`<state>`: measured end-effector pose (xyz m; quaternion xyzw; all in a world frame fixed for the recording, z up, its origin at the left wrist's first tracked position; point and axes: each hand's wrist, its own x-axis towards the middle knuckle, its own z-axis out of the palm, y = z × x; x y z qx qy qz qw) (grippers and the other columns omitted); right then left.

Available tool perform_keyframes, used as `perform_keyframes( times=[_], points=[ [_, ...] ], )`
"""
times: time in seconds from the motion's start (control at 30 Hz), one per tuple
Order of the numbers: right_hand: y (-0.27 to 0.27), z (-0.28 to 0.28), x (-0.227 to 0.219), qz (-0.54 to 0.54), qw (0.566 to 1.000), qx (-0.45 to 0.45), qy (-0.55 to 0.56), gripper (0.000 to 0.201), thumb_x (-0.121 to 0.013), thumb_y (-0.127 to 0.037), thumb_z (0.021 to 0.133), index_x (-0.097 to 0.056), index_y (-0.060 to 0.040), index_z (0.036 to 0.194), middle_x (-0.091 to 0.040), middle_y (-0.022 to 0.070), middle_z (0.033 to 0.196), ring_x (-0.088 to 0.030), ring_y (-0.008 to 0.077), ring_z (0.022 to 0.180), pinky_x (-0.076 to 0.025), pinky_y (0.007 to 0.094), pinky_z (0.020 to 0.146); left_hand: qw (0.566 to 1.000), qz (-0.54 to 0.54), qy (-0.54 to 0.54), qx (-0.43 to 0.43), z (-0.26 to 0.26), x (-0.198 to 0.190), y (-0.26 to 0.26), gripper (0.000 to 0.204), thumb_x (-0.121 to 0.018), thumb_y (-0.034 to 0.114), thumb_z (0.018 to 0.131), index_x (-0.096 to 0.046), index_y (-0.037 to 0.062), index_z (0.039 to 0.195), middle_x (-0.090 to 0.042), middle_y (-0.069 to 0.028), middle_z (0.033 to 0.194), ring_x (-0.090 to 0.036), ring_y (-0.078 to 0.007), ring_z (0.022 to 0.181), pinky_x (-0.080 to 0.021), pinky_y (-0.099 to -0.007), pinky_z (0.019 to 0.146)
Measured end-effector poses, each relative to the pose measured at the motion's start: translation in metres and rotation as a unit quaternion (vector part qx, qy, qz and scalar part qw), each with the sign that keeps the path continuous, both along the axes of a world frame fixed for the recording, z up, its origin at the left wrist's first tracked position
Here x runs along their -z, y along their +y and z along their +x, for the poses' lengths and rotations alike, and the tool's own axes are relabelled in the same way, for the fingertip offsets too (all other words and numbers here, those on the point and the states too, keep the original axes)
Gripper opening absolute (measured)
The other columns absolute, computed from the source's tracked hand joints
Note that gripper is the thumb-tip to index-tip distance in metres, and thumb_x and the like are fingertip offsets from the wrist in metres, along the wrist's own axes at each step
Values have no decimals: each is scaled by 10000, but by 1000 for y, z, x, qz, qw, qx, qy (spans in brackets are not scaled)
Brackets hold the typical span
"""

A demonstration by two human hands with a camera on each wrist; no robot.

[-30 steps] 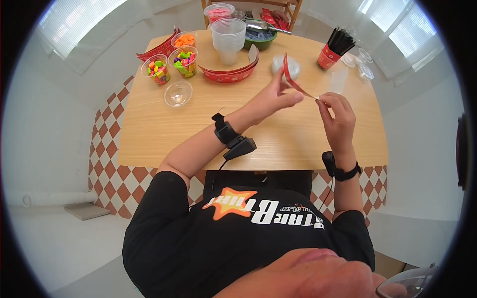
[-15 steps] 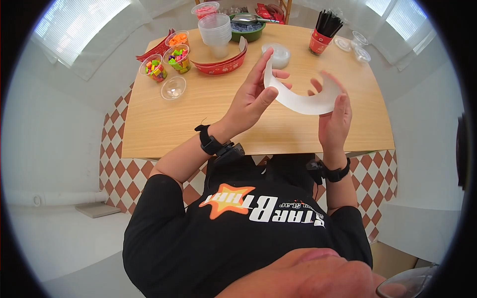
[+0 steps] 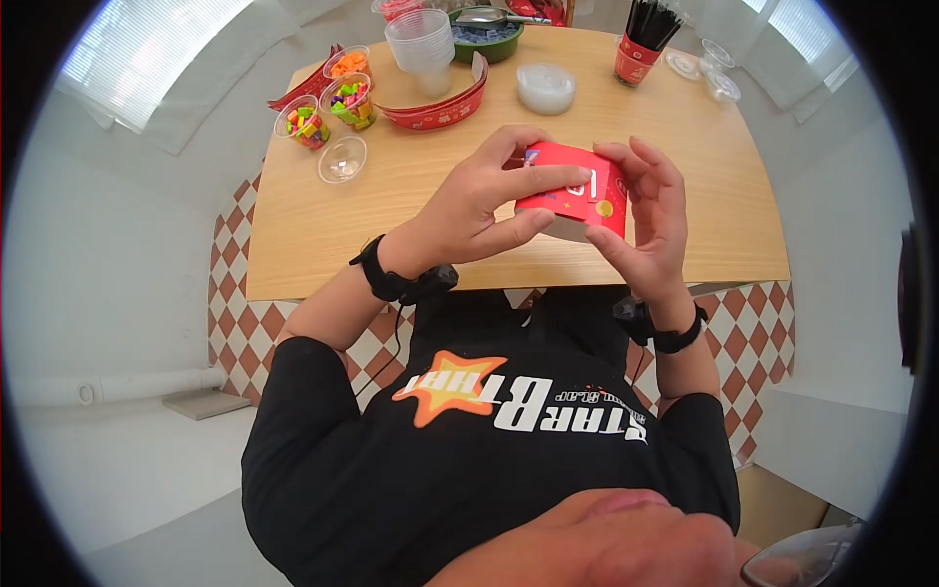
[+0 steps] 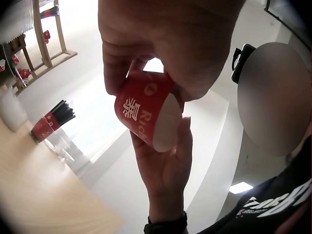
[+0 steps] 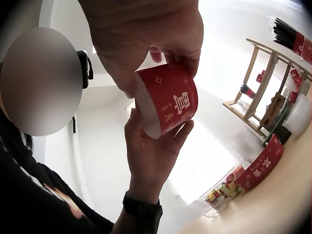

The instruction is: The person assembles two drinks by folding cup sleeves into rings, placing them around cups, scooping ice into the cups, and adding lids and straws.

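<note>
Left hand (image 3: 479,196) is grasping the red paper sleeve (image 3: 611,196), fingers lying over the printed face, thumb at the lower edge. Right hand (image 3: 655,215) is grasping the sleeve's other side, thumb at the lower edge. Sleeve is curving round, pale inner side showing, and both hands are holding it in the air above the near part of the worktop (image 3: 342,215).

Print: the left wrist view is showing gold "Rich" beside a white Chinese character, "暴"; the right wrist view is showing a large white character too, smaller print too unclear to read. Shirt (image 3: 587,470) is black, showing "STAR" and a large "B" in white, plus an orange star.

Worktop, left side: cups of coloured blocks (image 3: 303,127) (image 3: 350,103) are standing near a cup of orange pieces (image 3: 350,64); a clear lid (image 3: 342,159) is lying nearer the person. Stacked red sleeves (image 3: 435,112) are curving round the near side of the clear cup stack (image 3: 421,44); their print is including white characters. Green bowl (image 3: 489,49) is sitting farther back, metal scoop (image 3: 479,17) resting across it. Whitish lid stack (image 3: 546,90) is lying beyond the hands. Right side: black straws (image 3: 653,22) are standing in a red-wrapped cup (image 3: 636,64), clear lids (image 3: 722,86) lying near it.
</note>
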<state>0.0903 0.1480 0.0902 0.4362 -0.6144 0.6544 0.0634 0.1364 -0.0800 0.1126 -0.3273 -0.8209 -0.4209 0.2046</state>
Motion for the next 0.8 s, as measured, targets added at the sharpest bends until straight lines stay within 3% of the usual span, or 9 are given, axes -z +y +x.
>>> perform_keyframes(
  times=[0.1,0.17,0.37,0.8],
  points=[
    [-1,0,-3,23,1000,-5,3,842,-809,-108,793,-296,-9,1454,-500,211,1372,-504,277,1283,-372,399,1110,1000,-9,1,-2,1,-2,-2,396,-653,216,856,-683,171,1248,-518,-207,1208,-559,-326,1057,-484,-394,911],
    [-2,0,-6,30,999,-8,8,847,-814,-112,790,-297,-10,1454,-504,212,1370,-508,278,1278,-376,400,1108,1000,-31,4,-1,-1,-3,-6,405,-621,303,889,-683,154,1260,-498,-165,1198,-541,-293,1049,-465,-393,928],
    [-5,-1,-11,20,999,-32,-8,853,-814,-104,791,-290,-13,1459,-505,215,1373,-510,274,1278,-380,397,1106,997,-63,48,-4,-2,-10,-6,417,-623,317,868,-688,142,1241,-498,-177,1192,-536,-313,1039,-460,-403,922],
    [-8,-1,-13,30,998,-39,-29,835,-798,-105,812,-285,-19,1465,-497,214,1393,-495,280,1304,-363,406,1127,998,-55,40,13,-6,-10,-9,380,-659,256,863,-665,111,1214,-533,-181,1176,-557,-332,1042,-477,-402,892]
  ],
)
